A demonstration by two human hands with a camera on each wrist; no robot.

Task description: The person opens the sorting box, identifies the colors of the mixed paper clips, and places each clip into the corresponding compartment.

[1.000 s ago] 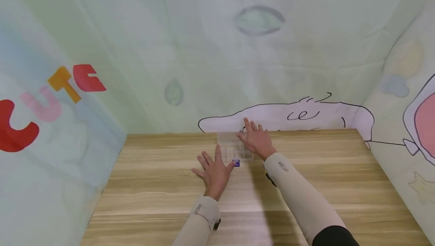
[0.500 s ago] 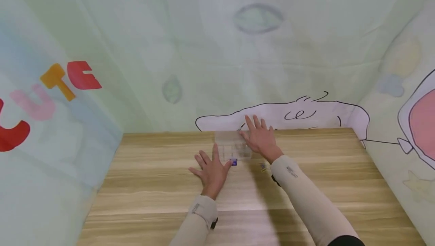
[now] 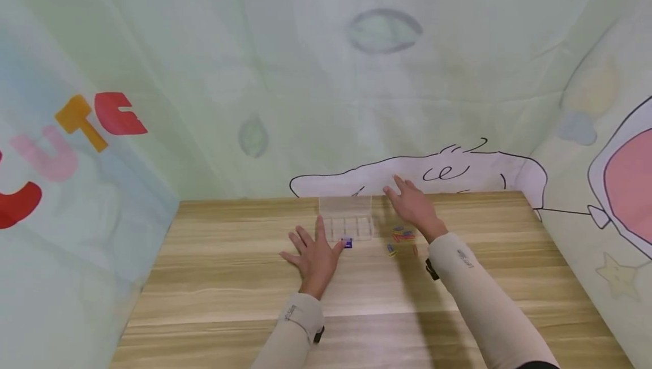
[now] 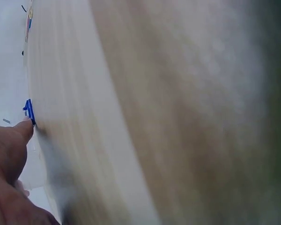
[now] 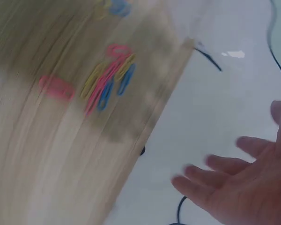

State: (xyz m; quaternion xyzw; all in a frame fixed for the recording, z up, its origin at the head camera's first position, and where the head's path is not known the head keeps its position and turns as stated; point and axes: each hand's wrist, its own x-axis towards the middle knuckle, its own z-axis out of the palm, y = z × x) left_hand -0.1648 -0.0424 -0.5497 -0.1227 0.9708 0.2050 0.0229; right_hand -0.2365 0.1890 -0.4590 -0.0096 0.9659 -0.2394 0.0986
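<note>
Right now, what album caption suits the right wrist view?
Pink, yellow and blue paper clips on a wooden table, bare fingers clear of them.

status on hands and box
Left hand at clear box, thumb at blue piece. Right hand holding nothing. Paper clips loose on table. No obstruction seen between clips and box.

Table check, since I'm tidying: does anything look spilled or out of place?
Yes: pink, yellow and blue paper clips lie strewn on the table, right of the open clear compartment box, so they look spilled rather than stored.
</note>
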